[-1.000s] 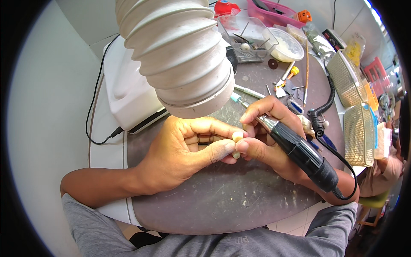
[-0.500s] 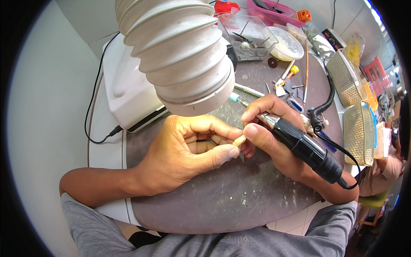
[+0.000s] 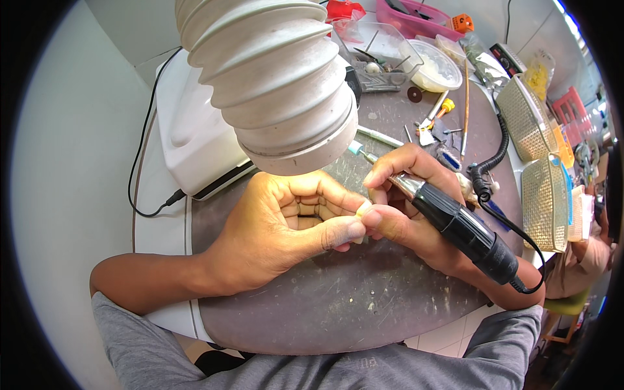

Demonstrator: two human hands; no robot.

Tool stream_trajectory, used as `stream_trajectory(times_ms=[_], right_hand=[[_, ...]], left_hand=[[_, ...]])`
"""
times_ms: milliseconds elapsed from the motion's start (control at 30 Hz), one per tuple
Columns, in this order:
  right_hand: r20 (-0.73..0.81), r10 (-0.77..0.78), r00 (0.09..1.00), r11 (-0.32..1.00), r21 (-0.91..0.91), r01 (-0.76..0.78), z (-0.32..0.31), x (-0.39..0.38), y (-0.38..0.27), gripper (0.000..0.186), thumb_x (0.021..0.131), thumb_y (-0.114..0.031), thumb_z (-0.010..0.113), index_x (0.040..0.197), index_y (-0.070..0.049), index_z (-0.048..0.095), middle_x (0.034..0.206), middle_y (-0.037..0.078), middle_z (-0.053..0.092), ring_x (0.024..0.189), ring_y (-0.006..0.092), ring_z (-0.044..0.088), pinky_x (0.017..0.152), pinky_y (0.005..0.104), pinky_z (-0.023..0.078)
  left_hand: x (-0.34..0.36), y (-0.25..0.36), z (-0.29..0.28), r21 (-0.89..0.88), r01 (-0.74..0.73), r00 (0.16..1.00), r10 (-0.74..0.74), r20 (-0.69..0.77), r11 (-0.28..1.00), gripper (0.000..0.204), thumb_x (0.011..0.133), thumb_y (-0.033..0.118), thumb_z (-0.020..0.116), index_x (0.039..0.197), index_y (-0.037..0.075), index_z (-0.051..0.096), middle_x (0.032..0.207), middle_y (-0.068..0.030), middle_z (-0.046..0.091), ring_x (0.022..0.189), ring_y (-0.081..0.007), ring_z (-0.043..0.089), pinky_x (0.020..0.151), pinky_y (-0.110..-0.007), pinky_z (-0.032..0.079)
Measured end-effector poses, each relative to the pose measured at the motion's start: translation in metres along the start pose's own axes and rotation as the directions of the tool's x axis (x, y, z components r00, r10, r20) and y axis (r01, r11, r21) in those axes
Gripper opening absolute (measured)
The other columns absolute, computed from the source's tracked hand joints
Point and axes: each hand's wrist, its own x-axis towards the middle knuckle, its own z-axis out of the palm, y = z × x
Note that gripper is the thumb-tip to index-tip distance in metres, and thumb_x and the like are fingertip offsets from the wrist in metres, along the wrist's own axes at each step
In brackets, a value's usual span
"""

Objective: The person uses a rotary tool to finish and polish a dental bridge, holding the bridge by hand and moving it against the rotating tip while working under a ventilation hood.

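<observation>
Near the middle of the bench, my left hand (image 3: 270,224) pinches a small cream-coloured, tooth-shaped piece (image 3: 363,209) between thumb and fingers. My right thumb presses on the piece's right side, and the fingertips of both hands partly cover it. A black and silver rotary handpiece (image 3: 465,224) lies across my right hand (image 3: 416,227), its cord trailing off the rear end. The handpiece's pale blue tip (image 3: 355,147) points up and left, apart from the piece.
A ribbed white suction hose (image 3: 273,84) hangs just above my hands, beside a white machine (image 3: 195,130). Further back are a clear tray (image 3: 383,81), a round tub (image 3: 435,68) and several small tools. Wire-mesh baskets (image 3: 545,201) line the right, where another person partly shows.
My right thumb has moved left and down onto the piece, covering more of it. The fingertips of both hands are closer together. The handpiece has barely moved.
</observation>
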Motion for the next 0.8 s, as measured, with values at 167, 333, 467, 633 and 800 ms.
stream_trajectory(times_ms=[167,333,467,633,800], right_hand=[[-0.047,0.066,0.997,0.996,0.069,-0.063,0.004,-0.002,-0.010,0.023,0.091,-0.019,0.064,0.106,-0.002,0.057,0.075,0.001,0.058,0.067,0.0054,0.055,0.059,0.0196,0.044],[0.000,-0.123,0.992,0.920,-0.374,0.114,-0.021,-0.003,-0.019,0.040,0.101,-0.036,0.040,0.118,-0.003,0.056,0.082,0.006,0.055,0.077,0.0130,0.055,0.071,0.0283,0.045],[0.129,-0.445,0.886,0.665,-0.615,0.423,-0.035,-0.008,-0.019,0.029,0.091,-0.023,0.050,0.107,0.000,0.060,0.081,0.011,0.059,0.073,0.0173,0.057,0.067,0.0305,0.047],[0.115,-0.579,0.808,0.726,-0.379,0.574,-0.024,-0.006,0.002,0.042,0.067,-0.003,0.080,0.098,-0.003,0.052,0.083,0.013,0.064,0.082,0.0262,0.069,0.066,0.0320,0.056],[0.153,-0.501,0.852,0.728,-0.458,0.511,-0.022,-0.007,-0.006,0.037,0.067,-0.007,0.083,0.092,-0.005,0.056,0.085,0.011,0.064,0.083,0.0266,0.069,0.063,0.0320,0.056]], left_hand=[[0.001,0.000,-0.002,0.047,0.031,0.999,-0.031,0.016,0.998,0.018,0.087,0.004,0.067,0.102,-0.002,0.059,0.093,-0.0103,0.066,0.087,-0.0130,0.064,0.077,-0.027,0.055],[-0.001,-0.004,-0.003,-0.039,0.017,1.000,-0.018,-0.014,0.999,0.031,0.091,0.009,0.064,0.118,-0.003,0.056,0.102,-0.0111,0.064,0.094,-0.0164,0.064,0.081,-0.029,0.055],[-0.001,0.006,-0.002,-0.216,0.226,0.974,-0.226,0.024,0.950,0.041,0.094,0.012,0.059,0.131,-0.003,0.048,0.108,-0.0125,0.061,0.096,-0.0194,0.064,0.084,-0.031,0.055],[-0.001,0.004,-0.005,-0.308,0.213,0.976,-0.216,0.026,0.927,0.041,0.095,0.013,0.057,0.132,-0.002,0.048,0.109,-0.0129,0.060,0.098,-0.0204,0.064,0.086,-0.031,0.055],[0.000,-0.001,-0.008,-0.316,0.208,0.977,-0.209,0.029,0.926,0.040,0.096,0.014,0.056,0.131,-0.002,0.047,0.112,-0.0138,0.060,0.099,-0.0217,0.064,0.086,-0.030,0.055]])
